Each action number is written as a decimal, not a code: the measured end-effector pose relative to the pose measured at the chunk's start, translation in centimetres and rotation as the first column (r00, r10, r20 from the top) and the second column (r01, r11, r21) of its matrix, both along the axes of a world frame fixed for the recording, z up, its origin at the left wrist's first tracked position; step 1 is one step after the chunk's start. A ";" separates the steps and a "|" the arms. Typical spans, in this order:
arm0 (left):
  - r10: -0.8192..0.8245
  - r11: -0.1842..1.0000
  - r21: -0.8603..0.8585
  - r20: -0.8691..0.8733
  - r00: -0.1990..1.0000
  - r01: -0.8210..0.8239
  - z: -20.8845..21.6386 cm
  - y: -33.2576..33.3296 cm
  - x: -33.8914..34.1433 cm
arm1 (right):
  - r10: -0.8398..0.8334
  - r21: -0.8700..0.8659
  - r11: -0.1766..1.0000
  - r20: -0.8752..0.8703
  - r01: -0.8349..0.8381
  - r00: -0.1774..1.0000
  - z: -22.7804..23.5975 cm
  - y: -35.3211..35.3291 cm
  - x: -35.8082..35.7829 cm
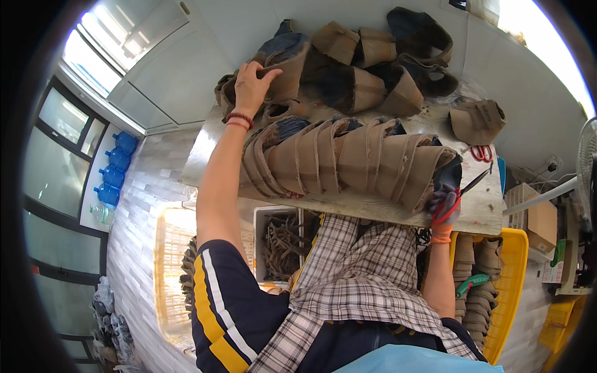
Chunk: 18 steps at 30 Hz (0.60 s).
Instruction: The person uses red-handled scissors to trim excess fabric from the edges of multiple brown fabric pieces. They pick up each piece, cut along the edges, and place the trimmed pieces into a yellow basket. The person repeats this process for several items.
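My bare left hand point(252, 87), a red bead bracelet at its wrist, rests on a brown curved piece point(291, 73) in the heap at the back left of the table. Its thumb lies apart from the fingers, whose tips are partly hidden. In front of my body runs a row of nested brown curved pieces point(360, 158) with rough edges and dark blue linings. My right hand point(444, 204), in a grey and orange glove, holds red-handled scissors point(456, 202) at the row's right end. Their dark blades point up and to the right.
More brown pieces point(370, 87) are heaped along the wall. Another pair of red-handled scissors point(481, 153) lies at the table's point(398, 214) right. Below stand a yellow crate point(515, 273) of stacked pieces, a grey bin point(260, 217) of scraps and a pale basket point(168, 273). A fan point(586, 161) is far right.
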<state>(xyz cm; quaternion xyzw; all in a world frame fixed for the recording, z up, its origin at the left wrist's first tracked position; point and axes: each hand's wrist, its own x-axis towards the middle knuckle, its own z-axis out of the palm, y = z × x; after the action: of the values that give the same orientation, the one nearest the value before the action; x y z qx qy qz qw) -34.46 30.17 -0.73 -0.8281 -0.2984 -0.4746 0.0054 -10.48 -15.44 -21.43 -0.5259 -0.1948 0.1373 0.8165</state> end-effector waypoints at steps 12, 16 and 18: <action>-0.619 0.785 -0.276 -0.393 0.680 0.555 2.6 -27.9 -16.5 | 0.321 -0.445 0.885 0.368 -0.138 0.872 15.0 -8.0 -7.7; -0.725 0.687 -0.402 -0.429 0.538 0.605 -1.2 -30.4 -17.9 | 0.624 -0.784 0.608 0.571 0.128 0.533 17.9 -7.8 -12.9; -0.750 0.661 -0.440 -0.426 0.506 0.608 -2.5 -30.8 -17.9 | 0.761 -0.808 0.529 0.587 0.260 0.277 17.5 -5.6 -14.5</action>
<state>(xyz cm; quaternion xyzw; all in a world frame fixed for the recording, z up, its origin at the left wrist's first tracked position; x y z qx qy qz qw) -52.34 -0.61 -3.27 -0.9736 0.0164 -0.1253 -0.1900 -25.02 -21.05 -3.93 -0.7548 -0.6332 0.0322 0.1683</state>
